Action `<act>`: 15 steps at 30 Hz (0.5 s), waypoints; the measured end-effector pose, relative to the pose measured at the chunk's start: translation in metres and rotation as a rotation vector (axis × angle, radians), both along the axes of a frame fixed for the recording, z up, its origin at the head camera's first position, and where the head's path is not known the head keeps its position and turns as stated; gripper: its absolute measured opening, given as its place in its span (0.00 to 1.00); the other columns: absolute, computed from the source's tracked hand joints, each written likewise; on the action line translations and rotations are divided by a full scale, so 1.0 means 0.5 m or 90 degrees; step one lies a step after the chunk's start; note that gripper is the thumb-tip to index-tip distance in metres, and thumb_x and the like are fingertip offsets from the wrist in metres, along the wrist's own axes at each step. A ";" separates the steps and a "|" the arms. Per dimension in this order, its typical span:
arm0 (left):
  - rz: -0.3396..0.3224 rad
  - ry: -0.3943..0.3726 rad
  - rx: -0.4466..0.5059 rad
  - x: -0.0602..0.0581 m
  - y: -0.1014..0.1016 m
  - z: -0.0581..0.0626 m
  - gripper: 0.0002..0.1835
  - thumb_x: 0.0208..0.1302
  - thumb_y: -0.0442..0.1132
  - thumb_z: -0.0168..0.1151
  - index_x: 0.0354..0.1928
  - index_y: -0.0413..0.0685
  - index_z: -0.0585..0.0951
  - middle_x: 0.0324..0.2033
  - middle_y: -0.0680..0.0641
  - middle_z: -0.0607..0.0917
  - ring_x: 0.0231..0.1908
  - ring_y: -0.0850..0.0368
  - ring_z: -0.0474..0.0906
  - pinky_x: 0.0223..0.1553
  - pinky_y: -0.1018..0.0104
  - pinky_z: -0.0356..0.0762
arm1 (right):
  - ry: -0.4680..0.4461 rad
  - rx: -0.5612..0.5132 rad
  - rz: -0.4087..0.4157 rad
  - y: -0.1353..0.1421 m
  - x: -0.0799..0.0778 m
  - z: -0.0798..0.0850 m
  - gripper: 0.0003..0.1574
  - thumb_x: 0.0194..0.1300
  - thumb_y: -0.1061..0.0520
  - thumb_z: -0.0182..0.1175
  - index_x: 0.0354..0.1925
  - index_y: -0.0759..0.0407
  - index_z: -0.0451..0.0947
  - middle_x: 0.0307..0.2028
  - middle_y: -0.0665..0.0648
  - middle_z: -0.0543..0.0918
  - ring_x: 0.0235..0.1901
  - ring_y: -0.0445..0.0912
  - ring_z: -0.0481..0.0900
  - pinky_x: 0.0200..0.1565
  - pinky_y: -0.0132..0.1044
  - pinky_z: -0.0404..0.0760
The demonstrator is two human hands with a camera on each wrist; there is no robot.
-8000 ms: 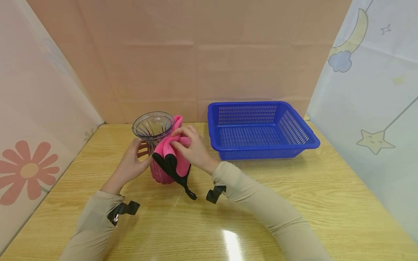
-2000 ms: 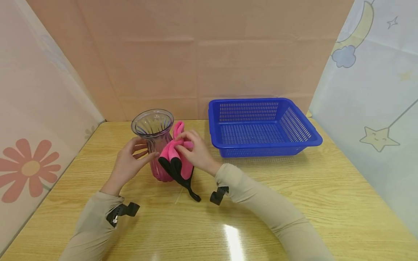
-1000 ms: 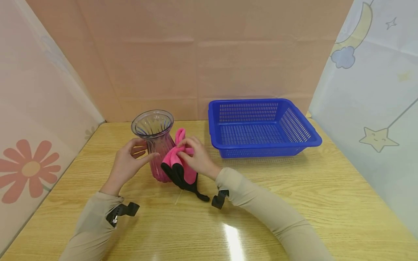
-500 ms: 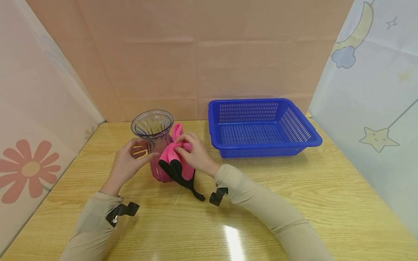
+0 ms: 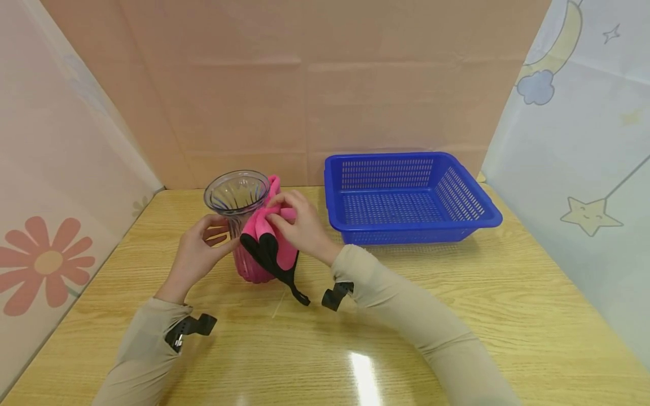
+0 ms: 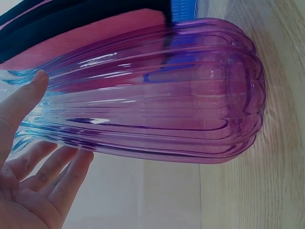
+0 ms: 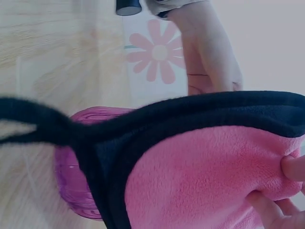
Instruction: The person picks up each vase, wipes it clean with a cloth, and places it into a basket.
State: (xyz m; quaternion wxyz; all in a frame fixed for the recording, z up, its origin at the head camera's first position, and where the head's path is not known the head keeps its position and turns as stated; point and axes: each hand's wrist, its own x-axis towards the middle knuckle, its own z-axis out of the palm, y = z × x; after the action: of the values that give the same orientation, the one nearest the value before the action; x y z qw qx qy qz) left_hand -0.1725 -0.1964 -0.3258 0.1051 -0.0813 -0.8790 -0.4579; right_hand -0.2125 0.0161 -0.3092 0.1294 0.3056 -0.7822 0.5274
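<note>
A ribbed glass vase (image 5: 237,203), clear blue-grey at the flared top and pink-purple below, stands upright on the table. My left hand (image 5: 195,256) holds its narrow neck from the left, thumb in front and fingers behind; the left wrist view shows the thumb on the ribbed glass (image 6: 157,95). Against the vase's right side, my right hand (image 5: 299,225) pinches a bunched pink cleaning cloth (image 5: 286,254) with black edging. The cloth's black hanging loop (image 5: 299,294) dangles toward the table. In the right wrist view the fleecy cloth (image 7: 190,176) covers much of the vase.
To the right, a blue plastic basket (image 5: 413,228) with slotted walls sits near the back of the wooden table (image 5: 284,355). An orange-pink backdrop (image 5: 304,96) rises behind, with patterned sheets at both sides.
My right hand and the cloth dipped lower and away to the right, then rose back up and left along the vase's side. The left hand and vase stay almost still.
</note>
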 end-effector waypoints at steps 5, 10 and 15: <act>0.003 -0.012 0.002 0.001 0.000 0.002 0.27 0.56 0.39 0.67 0.55 0.35 0.70 0.51 0.33 0.76 0.52 0.38 0.77 0.54 0.48 0.76 | 0.012 -0.045 0.004 0.006 0.001 0.013 0.08 0.58 0.67 0.61 0.38 0.67 0.76 0.40 0.63 0.76 0.45 0.52 0.79 0.47 0.34 0.83; 0.007 -0.022 -0.001 0.001 0.000 0.002 0.27 0.56 0.41 0.67 0.54 0.36 0.70 0.51 0.34 0.76 0.52 0.37 0.77 0.54 0.47 0.75 | 0.007 -0.086 0.005 0.016 0.003 0.026 0.08 0.59 0.67 0.60 0.39 0.67 0.75 0.40 0.63 0.74 0.46 0.52 0.77 0.43 0.36 0.85; 0.003 -0.020 -0.007 -0.001 -0.001 -0.002 0.27 0.56 0.43 0.67 0.54 0.36 0.70 0.51 0.34 0.76 0.52 0.36 0.76 0.54 0.47 0.75 | 0.011 -0.115 0.011 0.022 0.003 0.039 0.09 0.59 0.68 0.60 0.40 0.67 0.74 0.41 0.63 0.74 0.46 0.53 0.78 0.41 0.36 0.85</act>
State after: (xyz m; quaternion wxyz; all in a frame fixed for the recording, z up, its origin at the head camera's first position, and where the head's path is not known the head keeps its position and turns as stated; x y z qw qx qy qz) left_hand -0.1728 -0.1969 -0.3266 0.0922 -0.0728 -0.8832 -0.4541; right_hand -0.2109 0.0268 -0.2895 0.1587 0.3041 -0.7278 0.5939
